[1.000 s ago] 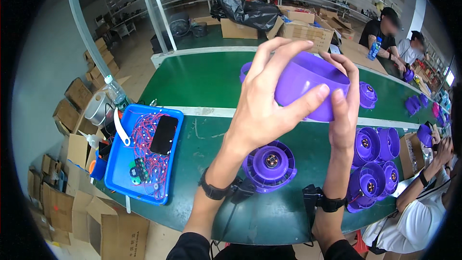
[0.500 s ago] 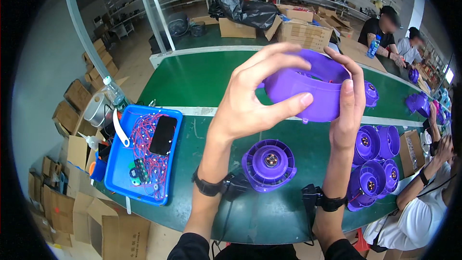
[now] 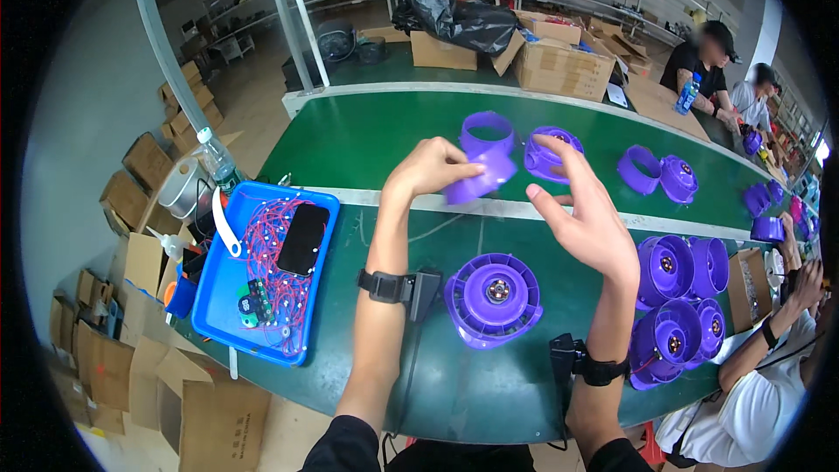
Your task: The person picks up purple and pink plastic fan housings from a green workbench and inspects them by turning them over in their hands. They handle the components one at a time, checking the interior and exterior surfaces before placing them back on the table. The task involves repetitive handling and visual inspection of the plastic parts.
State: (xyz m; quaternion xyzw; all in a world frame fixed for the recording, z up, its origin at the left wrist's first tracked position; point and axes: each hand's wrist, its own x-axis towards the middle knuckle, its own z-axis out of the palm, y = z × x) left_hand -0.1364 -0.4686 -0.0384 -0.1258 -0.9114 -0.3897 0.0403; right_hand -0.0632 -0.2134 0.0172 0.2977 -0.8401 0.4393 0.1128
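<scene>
My left hand (image 3: 430,168) pinches the edge of a purple plastic ring (image 3: 491,177), which is tilted and smeared by motion. My right hand (image 3: 596,229) is open with its fingers apart and nothing in it. Just beyond its fingertips stands a purple fan housing (image 3: 544,157) with a round centre, partly hidden by the fingers. Behind the held piece, another purple ring (image 3: 486,128) rests on the far green table. Between my forearms a round purple finned motor unit (image 3: 495,295) lies on the near table, its centre facing up and touched by neither hand.
On the left a blue tray (image 3: 322,249) carries red wires, a black phone (image 3: 303,239) and a small green board. Several purple housings (image 3: 669,341) crowd the right side, beside a cardboard box (image 3: 749,284). A co-worker's arm (image 3: 759,341) reaches in at the right.
The ring, earlier held between both hands, is now in my left hand alone, lower and further left. My right hand has let go and opened. The view has shifted slightly.
</scene>
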